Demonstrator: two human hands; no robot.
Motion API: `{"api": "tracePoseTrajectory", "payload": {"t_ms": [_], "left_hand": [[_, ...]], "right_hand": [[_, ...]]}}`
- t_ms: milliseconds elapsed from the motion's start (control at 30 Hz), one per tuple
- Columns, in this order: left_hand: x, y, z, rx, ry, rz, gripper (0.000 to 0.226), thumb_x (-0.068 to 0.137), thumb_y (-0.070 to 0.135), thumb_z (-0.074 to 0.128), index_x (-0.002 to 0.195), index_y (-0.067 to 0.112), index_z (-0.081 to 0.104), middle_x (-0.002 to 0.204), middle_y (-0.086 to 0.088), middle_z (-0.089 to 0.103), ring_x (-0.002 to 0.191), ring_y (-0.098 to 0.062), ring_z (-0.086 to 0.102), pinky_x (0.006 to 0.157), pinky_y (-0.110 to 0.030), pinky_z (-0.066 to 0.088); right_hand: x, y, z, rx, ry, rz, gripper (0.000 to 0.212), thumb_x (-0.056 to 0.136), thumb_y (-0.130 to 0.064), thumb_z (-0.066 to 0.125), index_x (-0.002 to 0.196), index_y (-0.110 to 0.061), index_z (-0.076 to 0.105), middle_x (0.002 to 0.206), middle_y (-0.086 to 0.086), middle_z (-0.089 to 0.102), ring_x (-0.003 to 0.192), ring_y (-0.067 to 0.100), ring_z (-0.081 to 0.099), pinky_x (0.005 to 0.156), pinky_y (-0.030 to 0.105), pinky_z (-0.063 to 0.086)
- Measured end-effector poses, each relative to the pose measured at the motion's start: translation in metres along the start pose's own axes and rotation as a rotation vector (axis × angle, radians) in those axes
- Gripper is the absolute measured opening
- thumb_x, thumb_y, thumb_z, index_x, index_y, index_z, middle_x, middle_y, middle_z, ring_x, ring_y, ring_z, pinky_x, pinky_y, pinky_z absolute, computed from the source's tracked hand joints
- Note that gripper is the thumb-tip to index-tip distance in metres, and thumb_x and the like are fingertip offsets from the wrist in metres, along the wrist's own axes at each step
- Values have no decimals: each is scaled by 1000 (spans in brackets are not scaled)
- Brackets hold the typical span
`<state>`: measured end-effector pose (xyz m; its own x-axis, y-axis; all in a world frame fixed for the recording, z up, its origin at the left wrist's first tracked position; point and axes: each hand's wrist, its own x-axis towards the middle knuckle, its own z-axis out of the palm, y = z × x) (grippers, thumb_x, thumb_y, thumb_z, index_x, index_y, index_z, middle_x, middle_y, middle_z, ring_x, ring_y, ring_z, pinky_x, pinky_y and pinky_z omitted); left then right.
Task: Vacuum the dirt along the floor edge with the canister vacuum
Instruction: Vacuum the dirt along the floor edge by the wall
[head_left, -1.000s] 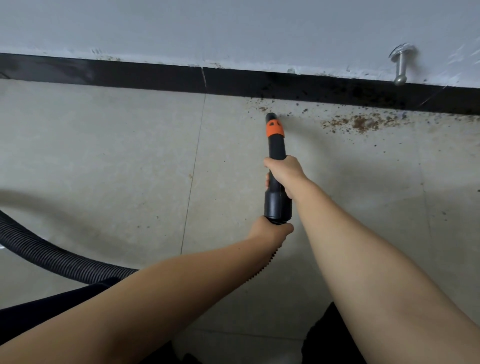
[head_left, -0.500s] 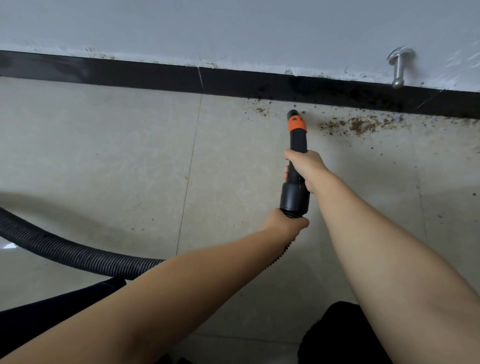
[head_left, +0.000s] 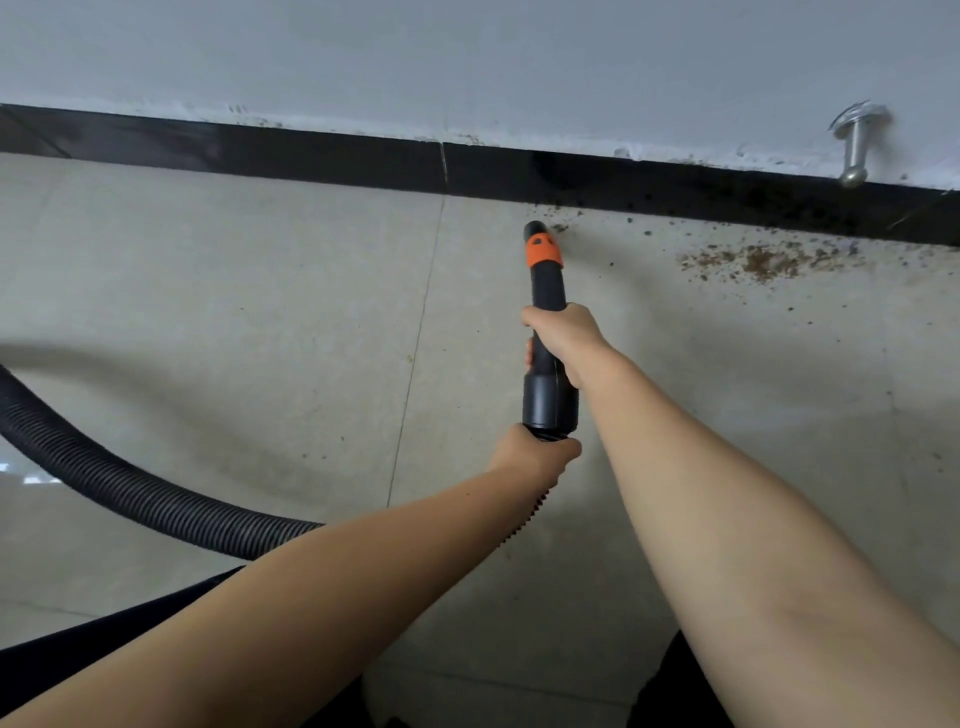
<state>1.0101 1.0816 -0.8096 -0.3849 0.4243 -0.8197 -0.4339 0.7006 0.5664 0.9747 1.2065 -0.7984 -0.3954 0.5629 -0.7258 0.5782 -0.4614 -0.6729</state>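
1. Your right hand (head_left: 563, 338) is wrapped round the middle of the black nozzle (head_left: 546, 332); your left hand (head_left: 537, 454) grips the hose (head_left: 130, 493) just behind the nozzle's wide collar.
2. The nozzle tip sits low by the floor, near the black baseboard (head_left: 311, 161), at the left end of the scattered dirt (head_left: 763, 260).
3. You look to be mid-pass: the tiles left of the tip show little dirt, while the brown patch lies well to the right.
4. Next, sweep the tip right along the baseboard, keeping it low and close to the edge.
5. Watch the metal doorstop (head_left: 854, 143) on the wall above the far dirt.
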Motion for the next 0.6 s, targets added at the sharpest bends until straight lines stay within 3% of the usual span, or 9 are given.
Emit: {"api": "tracePoseTrajectory", "payload": {"t_ms": [167,300,600], "left_hand": [[2,13,21,71,-104,17,17,78,14,64,90,17,53,73,-4,57,68,-20,54,70,-33,51],[1,19,32,72,-134,19,15,79,15,64,89,18,54,73,-5,57,65,-20,53,67,-31,49],[7,13,10,-33,0,13,12,80,12,62,78,18,51,75,-9,52,69,-22,49,67,-31,44]], "right_hand": [[3,2,-38,55,131,24,10,84,-8,56,89,-8,48,60,8,51,42,20,48,47,26,47],[6,2,-56,85,178,40,10,85,-8,57,87,-9,47,63,8,51,44,20,49,49,27,47],[16,-10,-8,-25,31,-15,10,82,-7,55,85,-9,46,56,8,50,38,20,48,47,26,46]]}}
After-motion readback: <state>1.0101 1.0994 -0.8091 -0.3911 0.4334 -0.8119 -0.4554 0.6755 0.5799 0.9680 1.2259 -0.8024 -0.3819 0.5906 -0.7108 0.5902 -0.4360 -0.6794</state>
